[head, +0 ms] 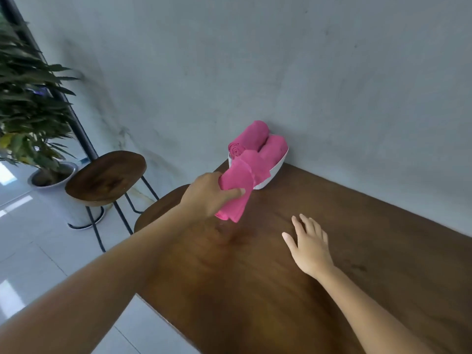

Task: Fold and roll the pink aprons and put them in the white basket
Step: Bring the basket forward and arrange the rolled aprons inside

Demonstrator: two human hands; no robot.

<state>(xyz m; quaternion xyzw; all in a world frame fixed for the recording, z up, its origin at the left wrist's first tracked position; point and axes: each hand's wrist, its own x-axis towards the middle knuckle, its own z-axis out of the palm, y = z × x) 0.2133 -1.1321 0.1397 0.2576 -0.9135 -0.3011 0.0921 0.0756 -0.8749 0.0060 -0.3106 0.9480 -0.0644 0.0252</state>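
Note:
My left hand [208, 194] grips a rolled pink apron [238, 186] and holds it in the air just in front of the white basket [274, 171]. The roll's far end overlaps the basket's near rim. The basket stands on the wooden table [319, 297] against the wall and holds two rolled pink aprons [255, 139] side by side. My right hand [307, 245] rests flat on the tabletop with its fingers spread, to the right of the held roll and apart from it.
Two round wooden stools [106, 175] on black legs stand left of the table, one partly hidden behind my left arm. A potted plant [30, 103] stands on the tiled floor at far left. A grey wall [306, 72] backs the table.

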